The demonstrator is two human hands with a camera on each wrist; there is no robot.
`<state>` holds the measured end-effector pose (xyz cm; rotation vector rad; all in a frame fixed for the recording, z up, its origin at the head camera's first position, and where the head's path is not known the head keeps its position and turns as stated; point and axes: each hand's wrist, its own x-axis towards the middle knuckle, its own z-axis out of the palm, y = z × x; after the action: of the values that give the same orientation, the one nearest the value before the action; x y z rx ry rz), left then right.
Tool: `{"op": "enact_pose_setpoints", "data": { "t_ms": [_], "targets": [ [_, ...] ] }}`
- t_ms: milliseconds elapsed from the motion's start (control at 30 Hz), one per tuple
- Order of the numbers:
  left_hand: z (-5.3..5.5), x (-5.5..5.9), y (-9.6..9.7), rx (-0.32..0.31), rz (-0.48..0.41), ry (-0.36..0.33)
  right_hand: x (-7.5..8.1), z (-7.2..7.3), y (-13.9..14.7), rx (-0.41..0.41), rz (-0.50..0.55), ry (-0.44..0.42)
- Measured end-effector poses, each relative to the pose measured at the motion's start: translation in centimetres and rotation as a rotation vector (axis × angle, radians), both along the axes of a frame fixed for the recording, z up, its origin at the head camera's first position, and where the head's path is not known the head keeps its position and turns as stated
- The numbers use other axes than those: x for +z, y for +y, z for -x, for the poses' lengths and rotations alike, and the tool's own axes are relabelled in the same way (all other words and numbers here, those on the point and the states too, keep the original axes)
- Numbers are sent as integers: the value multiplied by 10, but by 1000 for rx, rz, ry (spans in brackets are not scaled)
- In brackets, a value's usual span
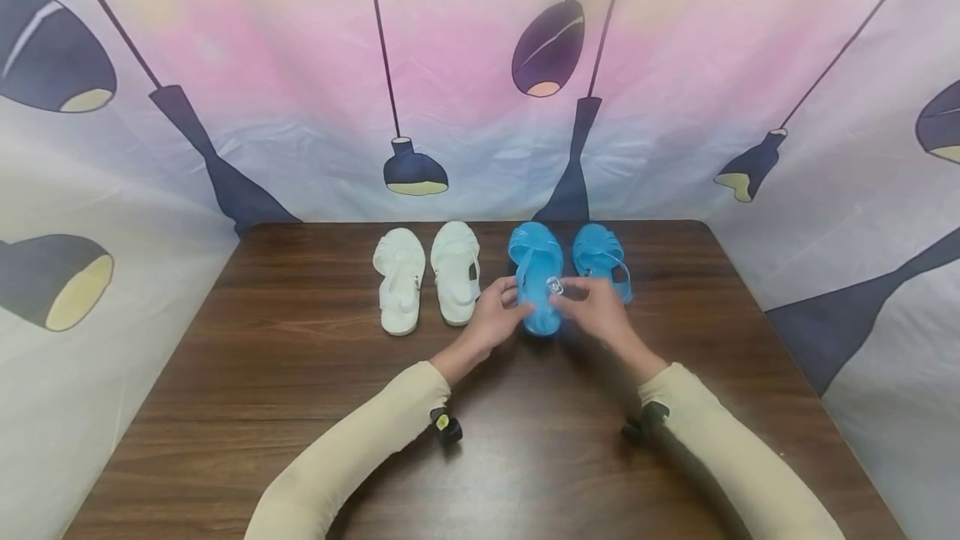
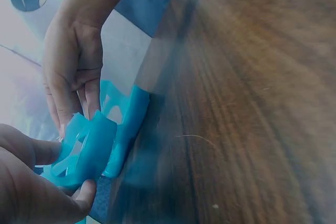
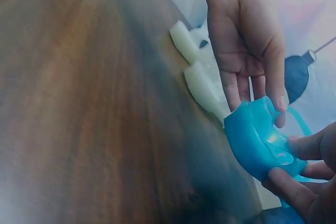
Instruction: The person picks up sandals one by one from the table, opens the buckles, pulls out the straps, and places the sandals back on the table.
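Both hands are at a blue sandal point(image 1: 537, 277) in the middle of the head view, its heel toward me and close over the table. My left hand point(image 1: 497, 312) grips it from the left, thumb on the heel part. From the right, my right hand point(image 1: 602, 312) pinches its strap near a small clear buckle piece point(image 1: 555, 286). In the right wrist view, that hand's fingers point(image 3: 289, 187) hold the blue heel edge and strap. The second blue sandal point(image 1: 595, 247) lies just to the right, partly hidden behind my right hand.
Two white sandals, one far left point(image 1: 400, 290) and one beside it point(image 1: 454, 269), lie left of the blue pair. All stand toward the back of the brown wooden table point(image 1: 315, 357). A cloth printed with lamps point(image 1: 300, 65) hangs behind the table edge.
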<state>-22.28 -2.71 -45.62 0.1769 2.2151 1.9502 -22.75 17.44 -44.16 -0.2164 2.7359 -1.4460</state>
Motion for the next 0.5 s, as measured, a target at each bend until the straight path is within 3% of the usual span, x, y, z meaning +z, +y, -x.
{"op": "enact_pose_setpoints", "data": {
  "t_ms": [200,500],
  "targets": [
    [17,-1,11,58,38,-8,4,20,1,-13,-77,36],
    [34,-13,20,107,104,-16,2,39,1,-14,-72,-74]
  ]
}}
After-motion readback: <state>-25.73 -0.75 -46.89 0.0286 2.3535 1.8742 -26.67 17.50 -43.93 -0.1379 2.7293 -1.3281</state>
